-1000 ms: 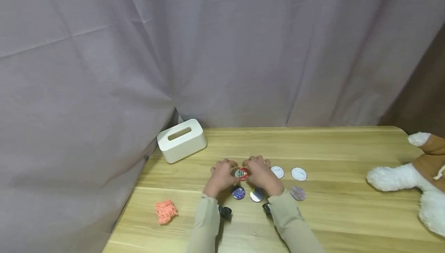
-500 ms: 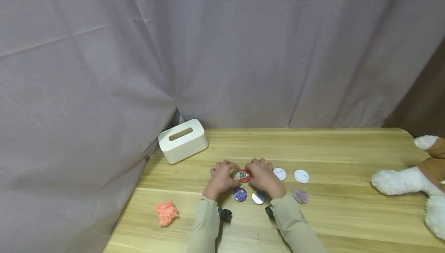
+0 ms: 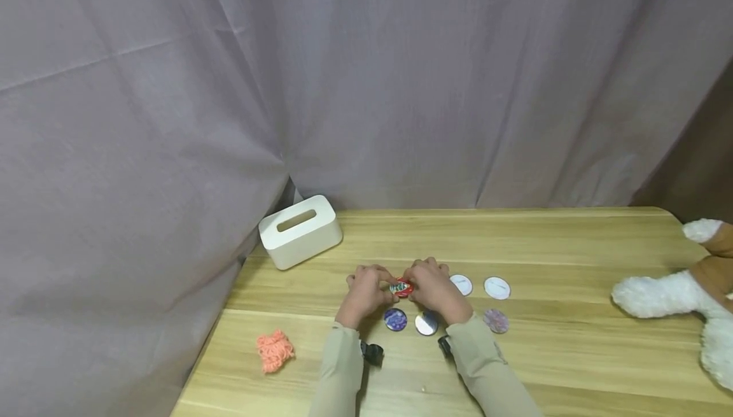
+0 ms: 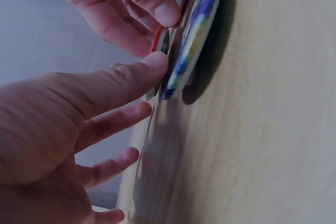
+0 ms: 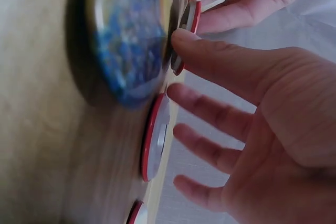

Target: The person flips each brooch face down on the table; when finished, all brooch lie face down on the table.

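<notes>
Between my two hands in the head view is a red pin-back button badge (image 3: pixel 403 288) with a green and white design. My left hand (image 3: pixel 364 289) pinches its left edge and my right hand (image 3: pixel 433 286) pinches the right edge. In the right wrist view the badge (image 5: pixel 193 18) stands on edge between both thumbs and the fingers behind. Its pin side partly shows; the fingers hide much of the rest. Nearer the person lie a blue-purple badge (image 3: pixel 395 319) and a shiny badge (image 3: pixel 426 323), the latter beside my right wrist.
Two badges lie white back up, one by my right hand (image 3: pixel 460 284) and another farther right (image 3: pixel 497 288). A pinkish badge (image 3: pixel 495 321) lies below them. Left are a white tissue box (image 3: pixel 300 232) and coral yarn (image 3: pixel 275 351); a plush toy (image 3: pixel 658 295) lies right.
Fingers of both hands have closed in on the red badge's edges, and its face now looks narrower and tilted. The other badges stay put; the head view shifts slightly.
</notes>
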`<state>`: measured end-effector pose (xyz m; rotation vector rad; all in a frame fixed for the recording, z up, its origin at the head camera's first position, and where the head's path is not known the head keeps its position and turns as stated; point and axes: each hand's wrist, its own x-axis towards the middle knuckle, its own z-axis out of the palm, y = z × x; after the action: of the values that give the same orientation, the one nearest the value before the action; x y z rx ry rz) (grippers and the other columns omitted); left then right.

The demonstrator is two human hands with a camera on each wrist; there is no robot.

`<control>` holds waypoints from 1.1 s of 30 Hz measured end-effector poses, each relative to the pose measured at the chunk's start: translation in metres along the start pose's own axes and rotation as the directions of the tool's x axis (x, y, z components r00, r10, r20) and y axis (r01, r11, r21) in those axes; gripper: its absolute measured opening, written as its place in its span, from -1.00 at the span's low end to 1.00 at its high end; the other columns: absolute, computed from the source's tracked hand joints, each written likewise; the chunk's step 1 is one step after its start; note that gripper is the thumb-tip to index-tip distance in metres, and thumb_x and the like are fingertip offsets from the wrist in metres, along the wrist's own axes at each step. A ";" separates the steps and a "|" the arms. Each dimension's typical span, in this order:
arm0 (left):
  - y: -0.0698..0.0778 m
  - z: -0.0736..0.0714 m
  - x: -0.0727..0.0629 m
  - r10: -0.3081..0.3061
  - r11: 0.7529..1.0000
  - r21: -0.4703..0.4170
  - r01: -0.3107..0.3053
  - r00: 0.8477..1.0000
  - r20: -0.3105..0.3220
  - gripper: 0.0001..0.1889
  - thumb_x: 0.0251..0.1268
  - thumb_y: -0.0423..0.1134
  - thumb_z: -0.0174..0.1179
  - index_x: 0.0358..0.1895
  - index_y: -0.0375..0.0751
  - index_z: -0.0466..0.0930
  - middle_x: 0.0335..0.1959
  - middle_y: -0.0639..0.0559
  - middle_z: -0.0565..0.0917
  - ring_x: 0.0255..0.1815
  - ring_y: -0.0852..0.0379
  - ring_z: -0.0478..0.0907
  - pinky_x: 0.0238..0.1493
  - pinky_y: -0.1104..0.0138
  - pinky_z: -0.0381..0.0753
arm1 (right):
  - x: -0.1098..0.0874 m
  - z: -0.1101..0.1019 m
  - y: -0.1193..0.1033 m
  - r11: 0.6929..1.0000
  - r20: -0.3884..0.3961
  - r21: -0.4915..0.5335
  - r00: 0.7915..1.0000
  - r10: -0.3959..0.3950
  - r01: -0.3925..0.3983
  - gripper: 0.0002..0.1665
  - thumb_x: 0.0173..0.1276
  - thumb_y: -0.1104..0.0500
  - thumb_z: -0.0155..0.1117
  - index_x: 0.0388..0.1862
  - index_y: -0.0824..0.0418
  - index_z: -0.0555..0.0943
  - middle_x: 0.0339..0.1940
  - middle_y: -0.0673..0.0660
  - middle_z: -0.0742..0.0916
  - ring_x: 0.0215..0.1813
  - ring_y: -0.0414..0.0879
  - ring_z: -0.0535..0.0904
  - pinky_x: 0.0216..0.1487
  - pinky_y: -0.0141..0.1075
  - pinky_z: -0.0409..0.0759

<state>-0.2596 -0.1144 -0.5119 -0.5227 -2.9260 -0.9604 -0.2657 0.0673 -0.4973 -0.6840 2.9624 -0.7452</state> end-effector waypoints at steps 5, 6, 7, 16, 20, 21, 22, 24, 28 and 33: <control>-0.003 0.001 -0.001 0.025 0.999 -0.024 -0.025 0.999 -0.024 -0.82 -0.06 -0.24 0.58 -0.33 0.00 0.82 -0.17 0.12 0.79 0.07 -0.11 0.55 0.07 -0.13 0.21 | -0.001 -0.001 0.002 0.999 -0.014 0.027 0.999 -0.039 0.040 -0.80 0.01 0.34 0.58 -0.43 0.08 0.77 -0.41 -0.06 0.73 -0.27 -0.07 0.47 -0.08 0.07 0.42; -0.004 0.001 -0.001 0.025 0.999 -0.025 -0.025 0.999 -0.023 -0.82 -0.06 -0.24 0.57 -0.33 0.01 0.82 -0.19 0.14 0.79 0.04 -0.07 0.57 0.08 -0.13 0.21 | -0.001 -0.001 0.002 0.999 -0.016 0.031 0.999 -0.044 0.045 -0.81 0.01 0.33 0.58 -0.43 0.07 0.77 -0.42 -0.08 0.73 -0.28 -0.08 0.47 -0.08 0.06 0.43; -0.005 0.001 -0.001 0.025 0.999 -0.026 -0.026 0.999 -0.022 -0.83 -0.05 -0.23 0.57 -0.33 0.01 0.82 -0.21 0.16 0.79 0.02 -0.04 0.58 0.09 -0.13 0.21 | -0.001 -0.001 0.003 0.998 -0.018 0.035 0.999 -0.049 0.050 -0.82 0.02 0.32 0.58 -0.44 0.07 0.77 -0.43 -0.09 0.73 -0.29 -0.10 0.47 -0.07 0.05 0.44; -0.009 -0.004 0.000 0.016 0.996 -0.091 -0.021 0.998 -0.060 -0.87 0.00 -0.24 0.54 -0.35 -0.01 0.82 -0.31 0.19 0.80 -0.11 0.10 0.65 0.08 -0.06 0.21 | 0.000 -0.005 0.008 0.990 -0.033 0.113 0.996 -0.081 0.085 -0.85 0.11 0.36 0.49 -0.39 0.13 0.77 -0.38 -0.02 0.78 -0.27 -0.06 0.64 -0.08 -0.05 0.58; -0.009 -0.005 0.002 0.024 0.992 -0.120 -0.034 0.996 -0.084 -0.88 0.03 -0.28 0.52 -0.33 -0.04 0.83 -0.32 0.19 0.80 -0.14 0.14 0.66 0.09 -0.04 0.20 | -0.001 -0.007 0.009 0.988 -0.045 0.123 0.995 -0.088 0.093 -0.83 0.13 0.41 0.43 -0.36 0.16 0.76 -0.37 0.02 0.78 -0.26 -0.02 0.67 -0.09 -0.04 0.61; -0.009 -0.004 0.002 0.029 0.992 -0.122 -0.040 0.996 -0.089 -0.88 0.04 -0.29 0.52 -0.32 -0.04 0.83 -0.32 0.19 0.80 -0.14 0.14 0.66 0.09 -0.05 0.20 | -0.001 -0.008 0.008 0.988 -0.044 0.124 0.996 -0.083 0.088 -0.83 0.14 0.42 0.42 -0.35 0.17 0.75 -0.37 0.02 0.77 -0.25 -0.02 0.67 -0.09 -0.04 0.61; -0.008 -0.004 0.002 0.031 0.991 -0.125 -0.042 0.995 -0.093 -0.89 0.05 -0.29 0.51 -0.32 -0.04 0.83 -0.31 0.19 0.80 -0.14 0.14 0.67 0.09 -0.05 0.20 | -0.001 -0.008 0.008 0.989 -0.045 0.123 0.996 -0.080 0.085 -0.82 0.14 0.43 0.41 -0.34 0.18 0.75 -0.38 0.02 0.77 -0.26 -0.01 0.67 -0.09 -0.03 0.61; -0.008 -0.003 0.003 0.034 0.992 -0.116 -0.046 0.994 -0.102 -0.90 0.06 -0.29 0.51 -0.33 -0.03 0.83 -0.32 0.20 0.80 -0.15 0.14 0.67 0.09 -0.03 0.21 | 0.000 -0.007 0.009 0.989 -0.044 0.124 0.996 -0.079 0.084 -0.82 0.14 0.43 0.39 -0.32 0.19 0.74 -0.39 0.05 0.76 -0.27 0.00 0.66 -0.09 -0.02 0.60; -0.008 -0.001 0.005 0.046 0.996 -0.075 -0.056 0.990 -0.131 -0.90 0.07 -0.29 0.51 -0.34 -0.02 0.83 -0.36 0.22 0.79 -0.20 0.18 0.67 0.03 0.02 0.26 | 0.001 -0.006 0.009 0.986 -0.047 0.144 0.996 -0.076 0.082 -0.82 0.17 0.42 0.38 -0.27 0.20 0.71 -0.42 0.06 0.75 -0.29 -0.04 0.63 -0.11 -0.04 0.58; -0.006 0.000 0.006 0.049 0.995 -0.079 -0.060 0.990 -0.129 -0.79 0.06 -0.37 0.50 -0.21 -0.10 0.79 -0.41 0.13 0.79 -0.26 0.17 0.69 0.00 0.01 0.28 | 0.001 -0.003 0.010 0.983 -0.073 0.168 0.995 -0.064 0.075 -0.76 0.16 0.46 0.38 -0.23 0.21 0.62 -0.52 -0.07 0.66 -0.43 -0.19 0.51 -0.28 -0.20 0.54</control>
<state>-0.2675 -0.1168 -0.5148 -0.5210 -2.7552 -1.0700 -0.2709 0.0763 -0.4986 -0.7679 2.9005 -1.0333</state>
